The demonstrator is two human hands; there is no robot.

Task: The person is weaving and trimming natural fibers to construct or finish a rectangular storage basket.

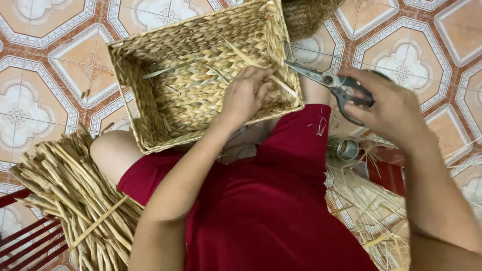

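A second woven basket (309,15) is cut off by the top edge, and the left hand (246,95) hides its own fingertips.

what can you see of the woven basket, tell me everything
The woven basket is rectangular, plaited from pale tan dried straw-like strands in a braided pattern, with a thick braided rim. It lies tilted on the person's lap, its open inside facing the camera. Loose strand ends stick out inside and at the rim. The left hand reaches in and presses its inner wall near the right-hand corner. The right hand holds scissors whose tips point at the rim there, apparently just short of it.
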